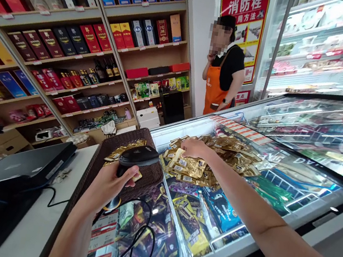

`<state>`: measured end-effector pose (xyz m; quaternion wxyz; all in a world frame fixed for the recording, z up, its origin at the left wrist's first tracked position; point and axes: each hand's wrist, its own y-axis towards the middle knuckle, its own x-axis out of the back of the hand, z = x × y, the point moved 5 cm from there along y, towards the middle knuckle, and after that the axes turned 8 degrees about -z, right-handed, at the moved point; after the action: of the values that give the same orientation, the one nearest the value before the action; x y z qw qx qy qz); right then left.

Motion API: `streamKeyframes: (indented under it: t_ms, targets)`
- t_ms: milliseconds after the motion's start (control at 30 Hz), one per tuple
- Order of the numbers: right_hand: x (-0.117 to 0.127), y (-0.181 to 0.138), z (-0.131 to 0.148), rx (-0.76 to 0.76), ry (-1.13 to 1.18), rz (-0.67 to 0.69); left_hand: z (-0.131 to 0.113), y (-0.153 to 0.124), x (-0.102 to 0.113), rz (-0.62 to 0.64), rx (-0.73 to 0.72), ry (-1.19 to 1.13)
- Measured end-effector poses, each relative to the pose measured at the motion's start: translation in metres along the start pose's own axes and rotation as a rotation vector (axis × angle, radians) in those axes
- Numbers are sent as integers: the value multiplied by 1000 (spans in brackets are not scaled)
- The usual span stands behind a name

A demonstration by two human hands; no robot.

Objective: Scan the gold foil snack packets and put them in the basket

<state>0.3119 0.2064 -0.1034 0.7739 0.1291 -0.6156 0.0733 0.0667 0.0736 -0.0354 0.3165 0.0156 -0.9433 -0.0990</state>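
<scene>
My left hand (114, 180) is wrapped round the handle of a black barcode scanner (140, 156), its head tilted over a brown wicker basket (152, 180). A black cable (152, 249) hangs from the scanner in loops. Inside the basket lie gold packets (121, 151), partly covered by the scanner. My right hand (195, 148) reaches to a heap of gold packets (236, 153) on the freezer's glass. Its fingers are closed on the edge of one gold packet (179, 154) at the heap's near left; the fingertips are partly hidden.
Wrapped ice creams (192, 227) show in the chest freezer (225, 255) below. A laptop-like device (26, 160) stands on the white counter (32, 221) at left. Beyond the freezer stands a person in an orange apron (214, 89). Shelves (109, 11) of boxes line the back wall.
</scene>
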Motion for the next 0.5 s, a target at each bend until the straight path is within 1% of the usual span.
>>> streamKeyframes:
  t_ms: [67, 133, 233, 333, 400, 500]
  targets:
    - [-4, 1, 1, -45, -42, -2, 7, 4, 5, 0, 30, 30]
    - [-6, 2, 2, -82, -66, -34, 19, 10, 16, -14, 74, 68]
    - [-8, 2, 2, -92, -89, -84, 40, 18, 38, -63, 144, 97]
    - [-7, -1, 6, -73, -90, -140, 60, 24, 62, -144, 218, 154]
    - [-6, -4, 18, -41, -72, -208, 68, 25, 74, -192, 254, 201]
    - [-8, -4, 55, 67, -19, -254, 72, 24, 84, -237, 283, 208]
